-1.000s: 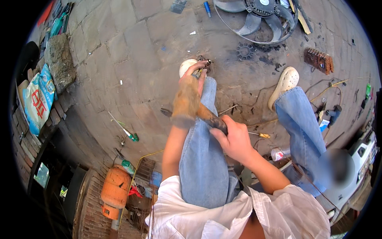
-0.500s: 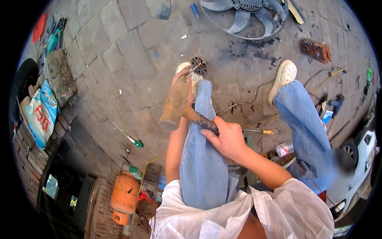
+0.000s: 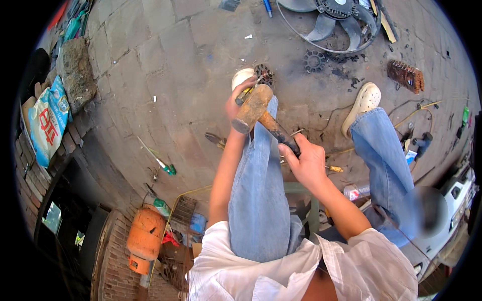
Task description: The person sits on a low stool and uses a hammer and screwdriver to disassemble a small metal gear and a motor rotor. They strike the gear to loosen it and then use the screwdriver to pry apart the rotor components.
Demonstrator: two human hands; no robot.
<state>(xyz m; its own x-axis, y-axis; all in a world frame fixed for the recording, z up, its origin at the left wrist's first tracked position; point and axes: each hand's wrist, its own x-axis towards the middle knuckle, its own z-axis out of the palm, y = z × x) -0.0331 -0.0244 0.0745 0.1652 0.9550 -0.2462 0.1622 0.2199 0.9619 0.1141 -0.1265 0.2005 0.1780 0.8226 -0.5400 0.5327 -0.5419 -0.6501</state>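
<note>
My right hand [image 3: 306,161] is closed round the dark handle of a rusty sledge-style hammer [image 3: 253,108], its head over my left hand. My left hand [image 3: 234,103] is closed on a tool with a yellow-and-black grip [image 3: 242,96], partly hidden by the hammer head. The tool's tip is at a dark round motor part with slots [image 3: 265,73], beside my white clog [image 3: 240,76] on the left foot. Whether the tip touches it I cannot tell. My left leg lies under the hammer.
A fan in a ring [image 3: 324,28] and rusty finned block [image 3: 404,76] lie ahead. A stone [image 3: 74,75], sack [image 3: 46,120] and screwdriver [image 3: 165,167] are left. An orange gas cylinder [image 3: 143,233] stands lower left; a white car [image 3: 457,205] is right.
The hammer head has moved up and to the right, closer to the round part and over my left hand. My right hand has shifted slightly right with the handle.
</note>
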